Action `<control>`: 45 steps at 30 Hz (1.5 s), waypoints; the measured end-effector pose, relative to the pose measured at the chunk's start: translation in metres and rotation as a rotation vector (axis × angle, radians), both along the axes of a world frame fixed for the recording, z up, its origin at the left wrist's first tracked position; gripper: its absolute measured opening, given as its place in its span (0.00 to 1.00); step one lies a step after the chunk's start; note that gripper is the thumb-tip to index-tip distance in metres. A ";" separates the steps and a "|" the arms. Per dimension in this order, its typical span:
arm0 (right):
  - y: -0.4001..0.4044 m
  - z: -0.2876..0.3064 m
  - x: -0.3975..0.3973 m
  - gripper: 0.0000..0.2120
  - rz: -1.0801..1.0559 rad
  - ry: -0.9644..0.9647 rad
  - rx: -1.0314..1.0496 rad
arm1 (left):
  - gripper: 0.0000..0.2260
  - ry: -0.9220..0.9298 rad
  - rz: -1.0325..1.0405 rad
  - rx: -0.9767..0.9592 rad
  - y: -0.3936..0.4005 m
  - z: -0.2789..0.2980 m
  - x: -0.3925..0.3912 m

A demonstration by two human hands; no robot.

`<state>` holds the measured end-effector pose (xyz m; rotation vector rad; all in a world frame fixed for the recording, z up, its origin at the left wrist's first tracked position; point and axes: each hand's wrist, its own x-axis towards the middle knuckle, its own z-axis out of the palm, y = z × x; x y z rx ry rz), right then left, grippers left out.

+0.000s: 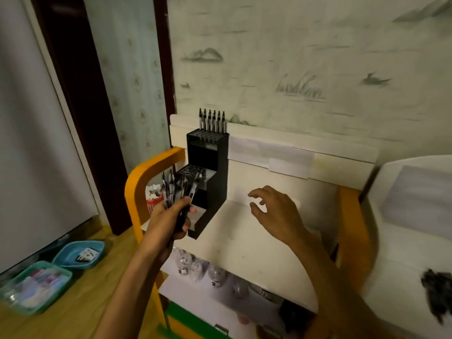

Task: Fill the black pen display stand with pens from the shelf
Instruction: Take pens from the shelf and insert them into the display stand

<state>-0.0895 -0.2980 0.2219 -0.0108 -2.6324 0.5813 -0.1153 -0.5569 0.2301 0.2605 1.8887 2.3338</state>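
The left hand (175, 214), left of centre in the frame, has its fingers clamped round a bundle of pens (179, 189), tips fanning upward. The right hand (274, 211), at centre, hovers over the white shelf top (244, 231) with fingers spread and lightly curled, holding nothing. Just behind the left hand stands the black stand (215, 172), two-tiered, on the shelf's left end. Its upper tier carries a back row of pens (212, 119) standing upright against the wall; the lower tier's holes look empty. Lower left, two trays (58, 270) sit on the wooden floor.
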 end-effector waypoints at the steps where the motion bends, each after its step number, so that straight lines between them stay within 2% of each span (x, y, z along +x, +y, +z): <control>1: -0.007 -0.001 -0.011 0.15 -0.001 0.001 0.011 | 0.09 0.003 -0.001 0.008 -0.008 0.000 -0.011; 8: -0.050 -0.010 -0.099 0.14 -0.025 0.045 0.072 | 0.14 0.080 -0.048 -0.032 -0.043 0.009 -0.111; 17: -0.072 0.011 -0.206 0.11 -0.056 0.122 0.062 | 0.17 0.091 -0.173 -0.073 -0.055 0.028 -0.246; 21: -0.076 0.021 -0.237 0.12 -0.085 0.075 0.072 | 0.18 0.060 -0.224 -0.045 -0.052 0.030 -0.286; 31: -0.091 0.052 -0.292 0.10 -0.152 0.187 0.111 | 0.10 0.052 -0.378 -0.026 -0.025 0.043 -0.365; 35: -0.100 0.063 -0.313 0.10 -0.209 0.212 0.119 | 0.10 0.057 -0.447 -0.040 -0.020 0.048 -0.387; 37: -0.104 0.069 -0.324 0.11 -0.229 0.214 0.063 | 0.09 0.064 -0.464 -0.037 -0.018 0.049 -0.398; 42: -0.117 0.086 -0.350 0.08 -0.139 0.211 -0.390 | 0.08 0.105 -0.506 -0.016 -0.014 0.047 -0.423; 45: -0.123 0.092 -0.361 0.08 -0.078 0.217 -0.583 | 0.08 0.125 -0.535 0.002 -0.010 0.046 -0.433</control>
